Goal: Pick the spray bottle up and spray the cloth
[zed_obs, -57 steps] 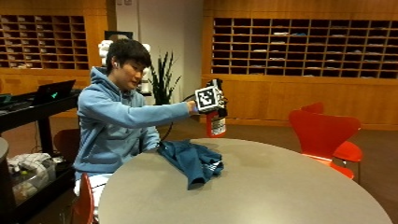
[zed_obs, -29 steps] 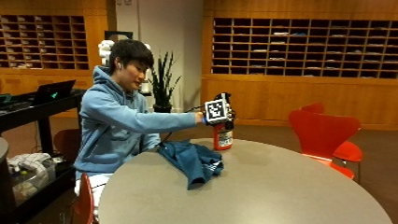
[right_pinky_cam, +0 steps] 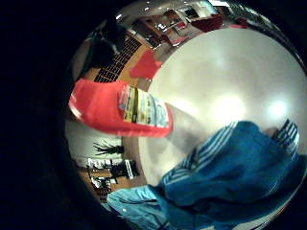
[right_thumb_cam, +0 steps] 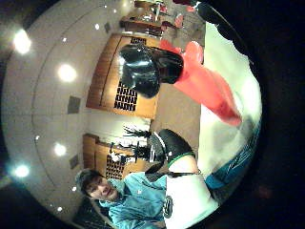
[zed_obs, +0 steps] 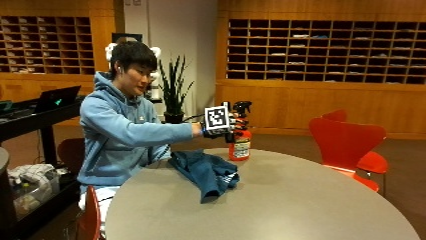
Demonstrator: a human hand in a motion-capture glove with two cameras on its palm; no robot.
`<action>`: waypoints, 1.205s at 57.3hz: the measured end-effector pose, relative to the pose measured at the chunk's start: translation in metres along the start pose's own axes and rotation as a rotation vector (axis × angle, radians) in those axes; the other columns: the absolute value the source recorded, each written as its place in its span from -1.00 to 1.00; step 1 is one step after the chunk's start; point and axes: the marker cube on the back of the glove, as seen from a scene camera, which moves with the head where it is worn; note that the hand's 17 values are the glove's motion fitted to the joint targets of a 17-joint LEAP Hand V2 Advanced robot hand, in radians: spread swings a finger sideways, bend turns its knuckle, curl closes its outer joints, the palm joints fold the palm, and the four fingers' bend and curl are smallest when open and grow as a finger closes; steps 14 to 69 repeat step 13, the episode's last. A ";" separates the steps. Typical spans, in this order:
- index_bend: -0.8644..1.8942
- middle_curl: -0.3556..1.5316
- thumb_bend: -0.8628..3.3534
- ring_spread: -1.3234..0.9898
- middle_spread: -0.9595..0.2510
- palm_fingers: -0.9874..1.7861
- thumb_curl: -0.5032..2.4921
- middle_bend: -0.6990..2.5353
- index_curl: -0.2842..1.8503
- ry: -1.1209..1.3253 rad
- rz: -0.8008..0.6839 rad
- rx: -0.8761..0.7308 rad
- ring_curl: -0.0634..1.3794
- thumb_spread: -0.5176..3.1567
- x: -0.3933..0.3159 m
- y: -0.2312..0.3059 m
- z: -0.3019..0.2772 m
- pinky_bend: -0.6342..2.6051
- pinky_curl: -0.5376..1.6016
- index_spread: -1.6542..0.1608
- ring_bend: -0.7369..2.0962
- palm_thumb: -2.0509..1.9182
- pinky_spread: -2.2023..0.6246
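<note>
Spray bottle: the red spray bottle (zed_obs: pixel 239 141) with a black trigger head stands upright on the round grey table (zed_obs: pixel 299 200), close to its far edge, bottom touching the top as far as the outside view shows.
Label: a printed label shows on the bottle's body (right_pinky_cam: pixel 144 108); its wording is too small to read.
Right hand: the gloved right hand (zed_obs: pixel 214 131) is at the bottle's neck, just under the trigger head, arm stretched out over the table's near-left edge.
Fingers: they appear wrapped round the neck, though the marker hides most of them, so the hold is likely rather than certain.
Trigger head: the black head (right_thumb_cam: pixel 147 67) sits atop the red neck, right by the palm.
Cloth: the blue cloth (zed_obs: pixel 208 171) with white stripes lies crumpled on the table, just beside the bottle, toward the person.
Person: seated at the table's left edge in a light blue hoodie (zed_obs: pixel 120 135).
Surroundings: a red chair (zed_obs: pixel 346 142) stands by the table's right edge; a potted plant (zed_obs: pixel 174 90) behind.
</note>
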 end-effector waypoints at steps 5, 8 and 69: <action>-0.32 -0.20 -0.61 0.08 0.39 0.10 -0.33 -0.41 -0.49 -0.013 -0.015 0.015 -0.38 -0.24 0.001 0.013 -0.012 -0.34 -0.14 0.47 -0.17 0.36 0.62; -0.32 -0.20 -0.61 0.09 0.39 0.09 -0.34 -0.41 -0.50 -0.018 -0.020 0.022 -0.38 -0.23 0.000 0.019 -0.019 -0.34 -0.14 0.47 -0.17 0.36 0.63; -0.31 -0.19 -0.61 0.09 0.39 0.09 -0.36 -0.41 -0.52 -0.017 -0.019 0.055 -0.38 -0.23 0.000 0.025 -0.023 -0.33 -0.15 0.46 -0.16 0.36 0.64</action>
